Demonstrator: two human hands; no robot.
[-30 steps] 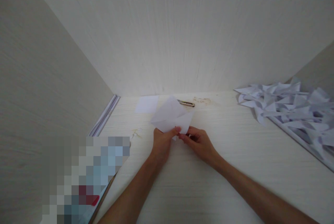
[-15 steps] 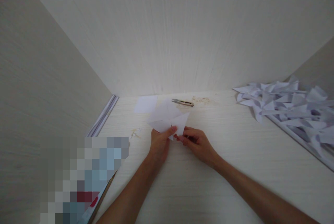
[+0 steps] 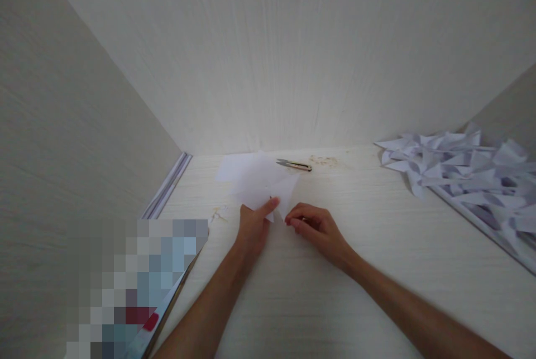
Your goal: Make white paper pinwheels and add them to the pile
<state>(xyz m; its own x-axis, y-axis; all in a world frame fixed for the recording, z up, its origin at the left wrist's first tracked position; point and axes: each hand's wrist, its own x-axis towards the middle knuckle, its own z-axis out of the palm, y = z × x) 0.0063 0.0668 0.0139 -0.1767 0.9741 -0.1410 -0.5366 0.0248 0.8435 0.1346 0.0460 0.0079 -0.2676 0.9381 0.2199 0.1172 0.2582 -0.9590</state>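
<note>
My left hand (image 3: 256,228) is closed around the lower edge of a thin white sheet of paper (image 3: 259,177), with the thumb lying on top. Slits split the lower part of the sheet into pointed flaps, and a small dark mark shows by the thumb tip. At the sheet's lower right, my right hand (image 3: 312,225) is pinched, its fingertips at the point of a flap. Just beyond the sheet lie small thread snips (image 3: 294,165) with their blades to the left. Another white sheet (image 3: 232,167) lies flat behind, partly covered by the held one.
Several folded paper pinwheels (image 3: 456,163) are heaped at the right, over a long white roll (image 3: 481,225). Rolled paper (image 3: 170,186) lies along the left wall. Small brown bits (image 3: 324,161) and pale scraps (image 3: 218,214) are scattered on the table. A pixelated patch covers the lower left.
The lower right flap has swung open and flattened, leaving a gap beside my left thumb. My left hand has shifted slightly left; my right fingertips have moved slightly away from it.
</note>
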